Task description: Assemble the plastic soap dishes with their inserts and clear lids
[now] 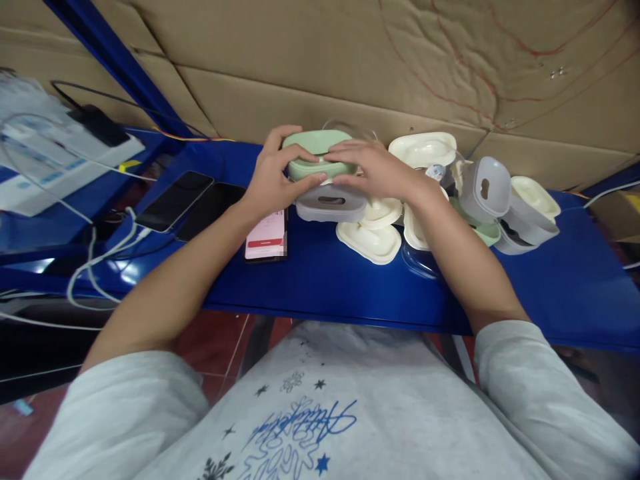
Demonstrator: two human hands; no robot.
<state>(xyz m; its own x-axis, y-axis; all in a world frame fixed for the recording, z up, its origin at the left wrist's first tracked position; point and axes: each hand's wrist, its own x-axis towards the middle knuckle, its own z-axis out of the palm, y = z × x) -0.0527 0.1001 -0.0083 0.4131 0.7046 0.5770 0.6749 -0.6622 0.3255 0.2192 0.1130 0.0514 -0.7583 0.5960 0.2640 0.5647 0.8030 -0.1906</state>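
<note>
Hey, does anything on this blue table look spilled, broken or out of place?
No spill or breakage stands out. Untidy, though: a grey piece sits tilted among others at right, and two cream pieces overlap unevenly near the right hand.

So brown cardboard (280, 67) is basically being the back wall here, with thin red wires (537, 53) running across it. A shiny blue table (320, 287) is stretching along below, a blue post (123, 67) is leaning up at the left, and reddish floor tiles (220, 340) are peeking out underneath.
</note>
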